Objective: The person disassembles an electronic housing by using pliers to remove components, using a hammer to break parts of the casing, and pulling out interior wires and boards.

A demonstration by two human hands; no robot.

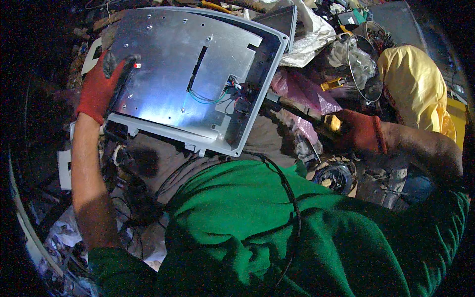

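2 hands (101, 86) (358, 131): left grips panel (188, 74), long axis running upper-left to lower-right.

Left hand (101, 86) in a red glove, arm bare and stretched forward, fingers spread flat and gripping, right hand (358, 131) also red-gloved, reaching out sideways, fingers curled closed, forearm bare

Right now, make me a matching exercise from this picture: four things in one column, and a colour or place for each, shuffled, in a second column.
Things:
1. left hand
2. right hand
3. metal panel
4. cloth bundle

Descriptions:
A. yellow, at the far right
B. on the panel's left edge
C. silver, in a grey frame
D. closed on a yellow-handled tool

Pairs: 1-B, 2-D, 3-C, 4-A
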